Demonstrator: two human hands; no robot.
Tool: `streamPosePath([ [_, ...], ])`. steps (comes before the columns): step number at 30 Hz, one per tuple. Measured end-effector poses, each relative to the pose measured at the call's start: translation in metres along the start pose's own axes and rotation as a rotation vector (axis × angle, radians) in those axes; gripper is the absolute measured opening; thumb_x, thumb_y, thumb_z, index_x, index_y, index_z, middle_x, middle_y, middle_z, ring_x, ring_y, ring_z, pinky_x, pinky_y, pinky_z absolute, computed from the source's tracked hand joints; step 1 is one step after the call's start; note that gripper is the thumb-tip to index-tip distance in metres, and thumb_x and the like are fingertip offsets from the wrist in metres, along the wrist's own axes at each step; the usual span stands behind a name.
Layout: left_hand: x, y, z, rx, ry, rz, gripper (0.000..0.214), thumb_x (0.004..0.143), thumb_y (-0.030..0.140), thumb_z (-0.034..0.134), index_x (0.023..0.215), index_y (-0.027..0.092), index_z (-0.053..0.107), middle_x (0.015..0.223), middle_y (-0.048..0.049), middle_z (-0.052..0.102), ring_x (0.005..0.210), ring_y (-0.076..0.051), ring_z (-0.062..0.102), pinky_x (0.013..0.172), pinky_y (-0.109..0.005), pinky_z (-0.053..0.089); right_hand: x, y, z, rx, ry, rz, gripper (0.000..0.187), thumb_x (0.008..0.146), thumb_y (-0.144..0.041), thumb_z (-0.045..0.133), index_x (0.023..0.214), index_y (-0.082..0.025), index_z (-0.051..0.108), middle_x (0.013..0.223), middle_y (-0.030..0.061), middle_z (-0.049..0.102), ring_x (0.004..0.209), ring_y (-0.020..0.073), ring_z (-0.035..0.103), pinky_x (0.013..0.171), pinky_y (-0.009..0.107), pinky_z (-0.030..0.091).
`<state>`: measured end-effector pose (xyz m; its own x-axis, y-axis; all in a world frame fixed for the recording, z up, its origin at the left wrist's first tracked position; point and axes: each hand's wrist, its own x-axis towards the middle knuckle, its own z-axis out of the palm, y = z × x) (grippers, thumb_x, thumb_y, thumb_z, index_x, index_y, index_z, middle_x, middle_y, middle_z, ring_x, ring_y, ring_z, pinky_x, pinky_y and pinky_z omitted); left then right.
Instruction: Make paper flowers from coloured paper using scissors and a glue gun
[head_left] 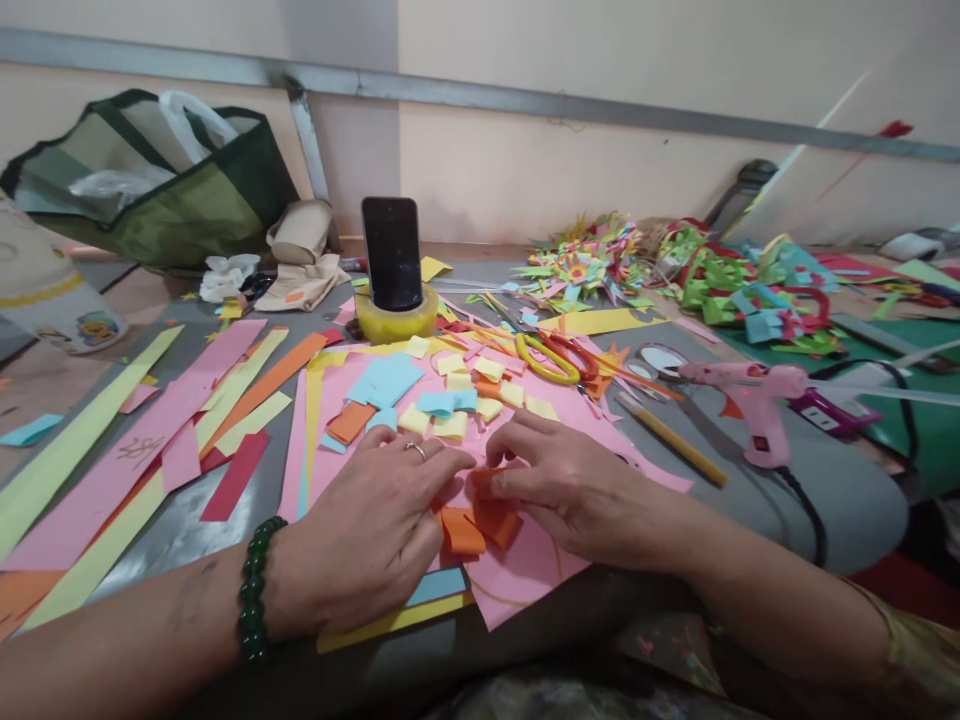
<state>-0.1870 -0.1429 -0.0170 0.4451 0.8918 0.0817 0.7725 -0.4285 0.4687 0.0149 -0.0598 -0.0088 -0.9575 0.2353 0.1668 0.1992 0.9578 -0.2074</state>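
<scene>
My left hand (375, 525), with a ring and a green bead bracelet (253, 590), rests on a pink paper sheet (517, 570) and pinches small orange paper pieces (472, 520). From the right, my right hand (570, 480) meets it, its fingertips pressed on the same orange pieces. Both hands are closed on the folded orange paper between them. Small yellow squares (454, 425) and blue squares (446, 402) lie just beyond the fingers.
Long paper strips (150, 430) cover the left of the grey table. A phone (391, 253) stands in a yellow tape roll (394, 322). Scissors (551, 360), a pencil (675, 440) and a pink glue gun (750, 395) lie at right. Paper flowers (592, 262) and a green bag (165, 180) sit at the back.
</scene>
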Motion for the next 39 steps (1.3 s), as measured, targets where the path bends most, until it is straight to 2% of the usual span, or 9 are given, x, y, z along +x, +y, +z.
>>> streamPosePath([
  [4, 0.000, 0.001, -0.001, 0.001, -0.010, -0.011, 0.043, 0.073, 0.009, 0.036, 0.112, 0.019, 0.051, 0.100, -0.0051, 0.060, 0.091, -0.024, 0.052, 0.082, -0.044, 0.034, -0.001, -0.006, -0.006, 0.022, 0.052, 0.027, 0.030, 0.086, -0.004, 0.043, 0.089, -0.016, 0.070, 0.089, 0.0091, 0.057, 0.082, 0.0171, 0.047, 0.069, 0.030, 0.044],
  [8, -0.001, 0.000, -0.001, -0.007, -0.015, -0.007, 0.037, 0.072, 0.009, 0.038, 0.104, 0.020, 0.054, 0.096, -0.0041, 0.059, 0.088, -0.023, 0.051, 0.081, -0.043, 0.034, -0.004, -0.007, -0.010, -0.049, 0.059, 0.110, 0.033, 0.082, -0.003, 0.042, 0.094, -0.016, 0.070, 0.096, 0.0116, 0.060, 0.085, 0.0194, 0.049, 0.069, 0.032, 0.045],
  [11, -0.001, 0.000, -0.001, 0.014, -0.021, -0.015, 0.030, 0.071, 0.009, 0.039, 0.095, 0.019, 0.055, 0.093, -0.0048, 0.058, 0.086, -0.023, 0.050, 0.079, -0.042, 0.034, -0.006, -0.005, -0.006, -0.006, 0.014, 0.128, 0.031, 0.081, -0.002, 0.043, 0.094, -0.015, 0.068, 0.092, 0.0103, 0.062, 0.085, 0.0194, 0.052, 0.073, 0.033, 0.047],
  [16, 0.000, 0.002, 0.000, 0.046, -0.033, -0.014, 0.031, 0.072, 0.010, 0.039, 0.097, 0.019, 0.057, 0.093, -0.0062, 0.058, 0.087, -0.024, 0.050, 0.081, -0.043, 0.035, -0.008, 0.000, 0.004, 0.056, 0.036, 0.140, 0.030, 0.079, -0.002, 0.045, 0.096, -0.012, 0.066, 0.088, 0.0098, 0.062, 0.085, 0.0202, 0.052, 0.074, 0.034, 0.046],
  [23, 0.000, 0.002, -0.002, 0.048, -0.043, -0.018, 0.031, 0.073, 0.010, 0.039, 0.096, 0.018, 0.058, 0.094, -0.0065, 0.058, 0.089, -0.024, 0.050, 0.082, -0.044, 0.035, -0.007, -0.003, 0.002, 0.070, 0.050, 0.109, 0.032, 0.085, -0.002, 0.039, 0.086, -0.013, 0.069, 0.083, 0.0100, 0.061, 0.081, 0.0183, 0.052, 0.070, 0.031, 0.046],
  [31, -0.001, 0.002, 0.000, 0.049, -0.041, -0.030, 0.031, 0.073, 0.010, 0.040, 0.096, 0.019, 0.058, 0.095, -0.0065, 0.059, 0.090, -0.025, 0.051, 0.083, -0.044, 0.035, -0.005, -0.001, 0.003, -0.092, 0.027, 0.044, 0.032, 0.086, -0.003, 0.042, 0.095, -0.020, 0.068, 0.093, 0.0087, 0.057, 0.083, 0.0182, 0.047, 0.067, 0.030, 0.040],
  [35, -0.001, 0.003, 0.000, 0.056, -0.047, -0.039, 0.027, 0.074, 0.011, 0.040, 0.092, 0.019, 0.058, 0.095, -0.0066, 0.059, 0.090, -0.025, 0.051, 0.084, -0.044, 0.036, -0.001, -0.003, 0.003, -0.153, -0.014, -0.010, 0.028, 0.084, 0.001, 0.043, 0.087, -0.016, 0.066, 0.086, 0.0081, 0.055, 0.079, 0.0171, 0.044, 0.066, 0.028, 0.039],
  [39, -0.001, 0.003, 0.000, 0.044, -0.032, -0.029, 0.030, 0.073, 0.009, 0.040, 0.096, 0.019, 0.058, 0.095, -0.0062, 0.059, 0.091, -0.025, 0.052, 0.084, -0.044, 0.035, 0.005, -0.004, 0.002, -0.226, -0.065, -0.061, 0.024, 0.087, -0.003, 0.043, 0.084, -0.014, 0.064, 0.086, 0.0088, 0.056, 0.081, 0.0185, 0.044, 0.070, 0.032, 0.040],
])
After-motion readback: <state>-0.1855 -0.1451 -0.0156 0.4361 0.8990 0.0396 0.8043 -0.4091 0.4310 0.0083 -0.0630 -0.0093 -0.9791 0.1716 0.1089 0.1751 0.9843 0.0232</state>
